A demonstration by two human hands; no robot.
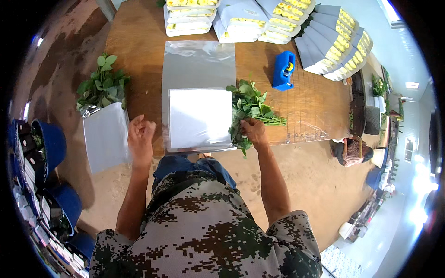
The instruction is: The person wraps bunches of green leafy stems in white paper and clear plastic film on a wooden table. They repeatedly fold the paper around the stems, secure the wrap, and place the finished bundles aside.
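green leafy stem bundle lies on the brown wooden table, sticking out from the right edge of a white square sheet, cut ends pointing right. flower heads not visible; probably under the sheet, leaves left outside so they stay reachable. right hand has its fingers closed on the lower leaves just beside the sheet edge, likely to steady or gather the foliage. left hand is up by the table's left edge, fingers loosely curled, touching no sheet; looks empty, can't fully rule out something tiny in the fingertips. white sheet sits on a larger silver-grey rectangular film, squared to the near table edge, presumably for easy folding. blue plastic tape dispenser stands right of the film, within easy reach i'd say. far edge: stacked grey-white wrapped packs of yellow flowers, overlapping, probably to save space. left of the table: leafy bundle in a pale sleeve; support unclear. further out: dark blue buckets left, person in a striped top low down right
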